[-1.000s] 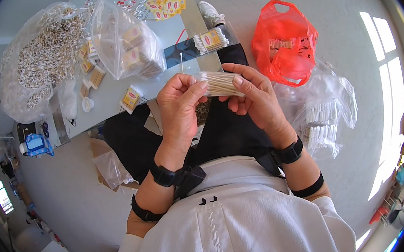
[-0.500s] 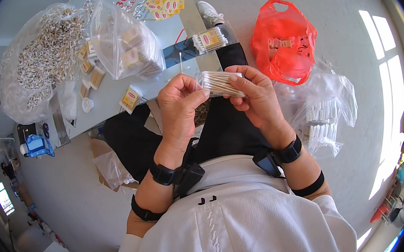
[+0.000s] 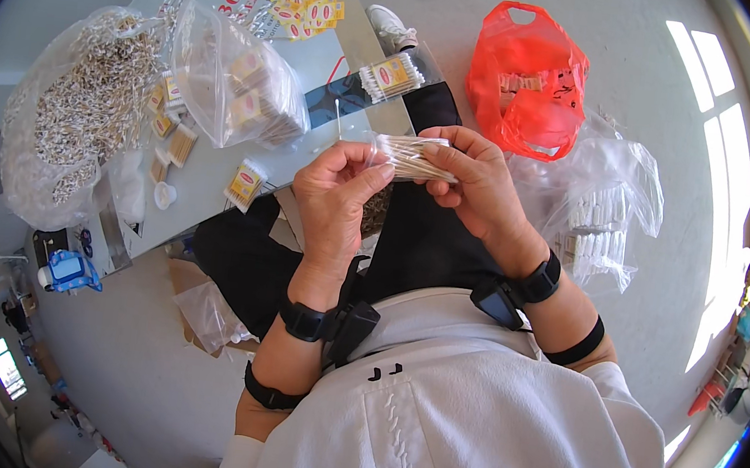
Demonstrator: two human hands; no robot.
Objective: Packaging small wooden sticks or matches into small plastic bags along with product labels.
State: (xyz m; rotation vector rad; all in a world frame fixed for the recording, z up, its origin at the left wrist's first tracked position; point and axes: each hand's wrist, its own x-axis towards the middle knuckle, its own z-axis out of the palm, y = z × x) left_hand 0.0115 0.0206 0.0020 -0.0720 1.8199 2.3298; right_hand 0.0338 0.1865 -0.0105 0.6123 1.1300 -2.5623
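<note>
Far out to the left of your left hand point(image 3: 338, 195), a big clear bag of small pale pieces point(image 3: 77, 111) slumps on the grey table point(image 3: 215, 190). Nearer that hand, still on its left, a second clear bag point(image 3: 230, 86) holds stacked small packets, and loose yellow-labelled packets point(image 3: 245, 184) lie on the table beside it. Beyond your left hand, at the far end of the table, more yellow-and-red labels point(image 3: 303, 3) are spread in a heap, and a wrapped packet of cotton swabs point(image 3: 391, 77) lies just past your fingertips.

Your left hand is curled shut, thumb and forefinger pinching the left end of a small clear bundle of thin pale sticks point(image 3: 412, 156). They look like cotton swabs in a sleeve, though the glare on the plastic makes that hard to confirm. The bundle sits level between both hands, above your dark-trousered lap.

Your right hand point(image 3: 476, 185) closes over the bundle's right end, fingers wrapped across the top and thumb underneath, so both hands grip it together and nearly touch. Each wrist wears a black band.

To the right of your right hand and a little beyond it, an orange plastic bag point(image 3: 529, 77) stands on the floor. Just right of that hand, a crumpled clear bag point(image 3: 606, 213) holds rows of white packets.
</note>
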